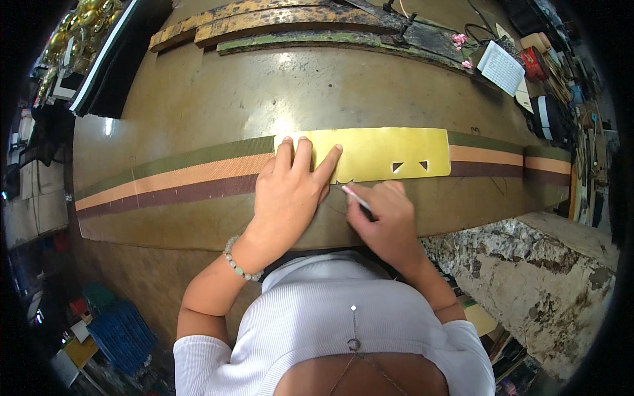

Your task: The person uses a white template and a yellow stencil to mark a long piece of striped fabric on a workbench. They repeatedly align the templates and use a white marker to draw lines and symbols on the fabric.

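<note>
Lying just on the near side of the yellow template [389, 148], the right hand [388, 216] is curled around a slim pen-like stick [360, 200], which is pinched by its fingers with the pinkish tip aimed at the template's near edge, beside the small dark notches there (whether that edge is touched cannot be told). On the template's left end the left hand [290, 188] is set, its fingers spread and pressed down, with only the sheet held under them. The template's long axis is laid left to right, in line with the striped strap [198, 168] beneath it; its near edge is thus found ahead of the tip, and the work is judged to turn on that small relation. Past both template ends, the strap is stretched across the counter [198, 92]. Well beyond the template, stained planks [290, 23] are laid.
</note>
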